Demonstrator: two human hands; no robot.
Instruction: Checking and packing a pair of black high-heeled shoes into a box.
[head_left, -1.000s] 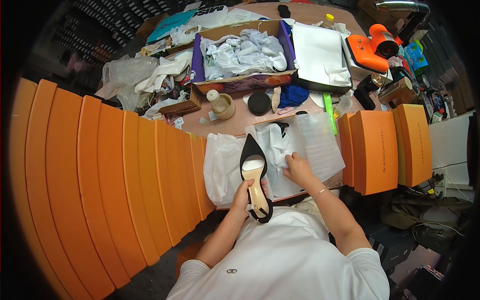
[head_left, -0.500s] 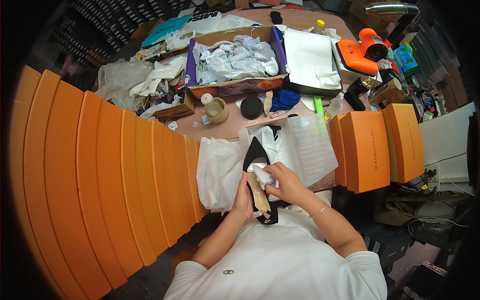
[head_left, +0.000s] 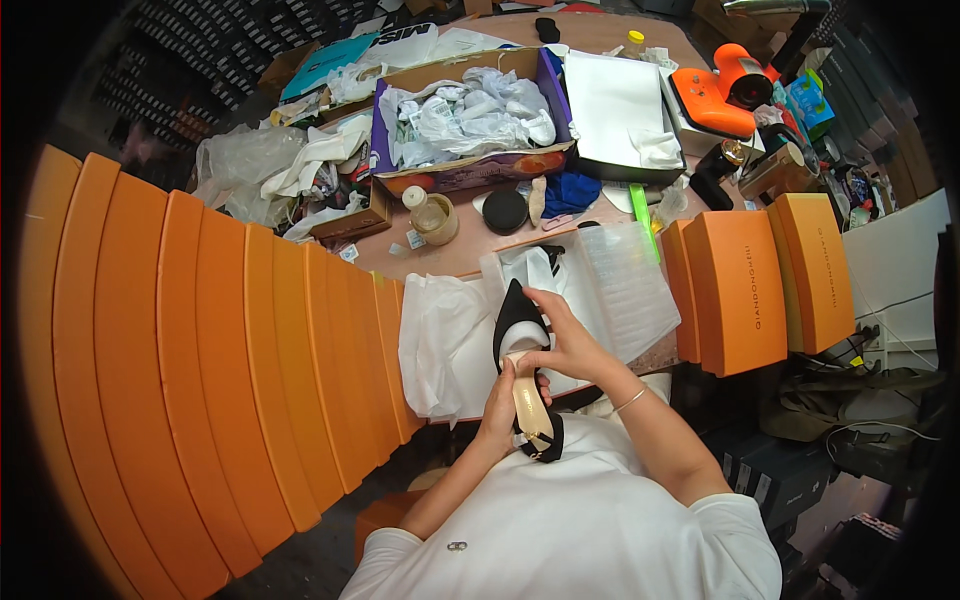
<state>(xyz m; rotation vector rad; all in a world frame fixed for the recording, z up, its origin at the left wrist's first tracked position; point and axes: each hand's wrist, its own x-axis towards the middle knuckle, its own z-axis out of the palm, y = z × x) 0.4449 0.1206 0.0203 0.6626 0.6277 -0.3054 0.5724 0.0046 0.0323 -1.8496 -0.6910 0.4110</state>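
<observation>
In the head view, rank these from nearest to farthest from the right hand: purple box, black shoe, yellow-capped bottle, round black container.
1. Black shoe, touching the right hand.
2. Round black container, ahead, slightly left.
3. Purple box, farther ahead, left.
4. Yellow-capped bottle, far back, slightly right.

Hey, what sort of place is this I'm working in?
Probably a shoe workroom or stockroom: your left hand holds a black pointed shoe, orange boxes stand in a long row at the left, and white wrapping paper lies spread before you.
</observation>
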